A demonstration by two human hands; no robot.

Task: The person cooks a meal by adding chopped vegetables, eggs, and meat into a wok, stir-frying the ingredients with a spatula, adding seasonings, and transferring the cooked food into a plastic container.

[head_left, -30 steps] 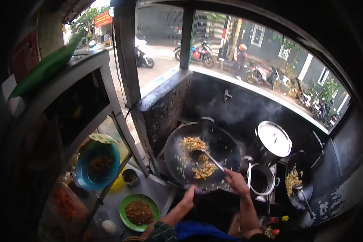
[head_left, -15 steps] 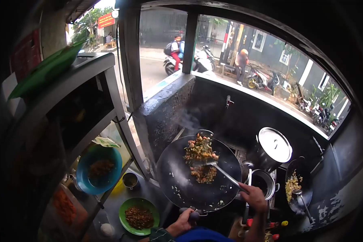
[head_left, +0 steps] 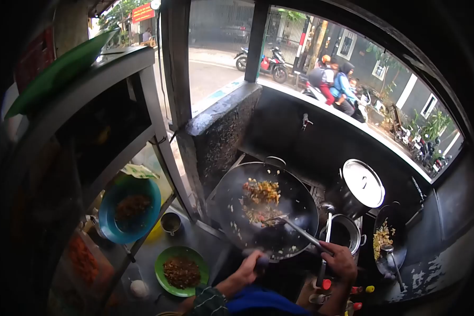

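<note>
A large dark wok (head_left: pixel 227 203) sits on the stove before me. Chopped, reddish-brown and yellow food (head_left: pixel 262 192) lies in its middle, with pale bits scattered over the sides. My left hand (head_left: pixel 249 267) is closed around the wok's near handle (head_left: pixel 262 259), which looks dark and thick and is blurred by motion. In my right hand (head_left: pixel 342 262) is the shaft of a long metal spatula (head_left: pixel 305 234). Its blade touches the lower right of the food, partly hidden by it.
Left of the wok are a green plate of brown food (head_left: pixel 181 268), a metal cup (head_left: pixel 170 223) and a blue bowl (head_left: pixel 129 210). Rightward stand a lidded pot (head_left: pixel 362 181), an open pot (head_left: pixel 347 231) and a smaller wok with a ladle (head_left: pixel 387 247). Bottles (head_left: pixel 326 284) stand below my right hand.
The food has shifted into two looser heaps, and the spatula blade has drawn back toward its lower right. My left hand has moved up slightly with the wok handle. Motorbike riders outside passed rightward.
</note>
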